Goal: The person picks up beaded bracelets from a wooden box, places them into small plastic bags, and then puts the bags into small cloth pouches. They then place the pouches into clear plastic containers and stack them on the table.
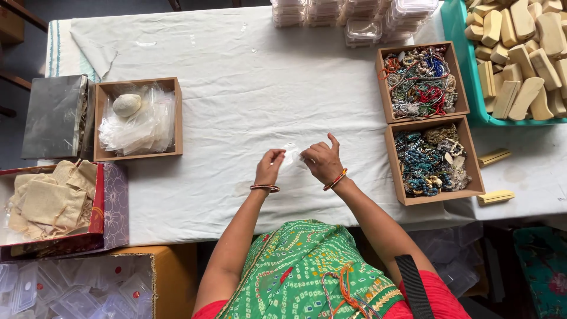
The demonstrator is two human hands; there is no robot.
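Centrally, over the white cloth-covered table [248, 88], both hands meet on a small clear plastic pouch [291, 157], which sits between them just above the cloth. Its left edge is pinched by the left hand [269, 166], fingers curled down and closed on it, while the right hand [322, 160] grips the right edge with thumb and bent fingers, the index finger raised. Each wrist wears a thin bangle, darker on the left, red and orange on the right. Whether anything lies inside the pouch cannot be told. Off to the person's left, well apart from the hands, stands a shallow wooden tray [104, 118] of loose clear pouches with a pale rounded stone [126, 104] resting on top. To the right, near the right hand, two square cardboard boxes of tangled beaded jewellery sit one behind the other: the nearer box [472, 159] holds mostly blue and dark strands, the farther box [384, 88] red, blue and silver ones. Beyond them a teal plastic crate [458, 47] is heaped with pale wooden blocks [520, 59], and stacks of small clear lidded containers [354, 15] line the table's far edge.
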